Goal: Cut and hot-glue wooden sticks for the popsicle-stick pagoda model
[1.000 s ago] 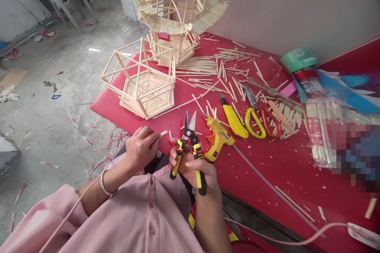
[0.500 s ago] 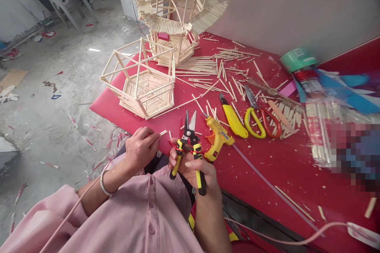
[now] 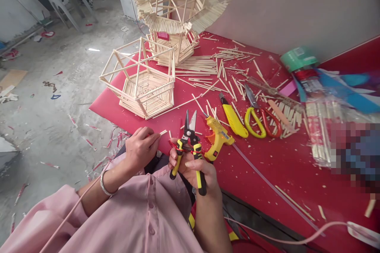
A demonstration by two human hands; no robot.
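Pinched in the fingers of my left hand [image 3: 141, 148] are short wooden sticks [image 3: 163, 133], their ends poking out to the right above the table's near edge. My right hand [image 3: 204, 172] is closed around a pair of yellow-and-black pruning shears [image 3: 190, 138], blades pointing up and spread apart. The shears stand just right of the sticks, not touching them. Beyond both hands, a six-sided stick frame [image 3: 145, 91] with a slatted floor rests on the red table [image 3: 255, 170]. A yellow glue gun [image 3: 218, 136] lies right beside the shears.
Behind the frame rises a tiered stick pagoda [image 3: 178, 19]. A yellow utility knife [image 3: 233, 120] and scissors [image 3: 255, 120] lie to the right among loose sticks [image 3: 204, 65]. Bagged sticks [image 3: 322, 134] and a green tape roll [image 3: 298, 59] are farther right. A cord [image 3: 297, 242] crosses the near side.
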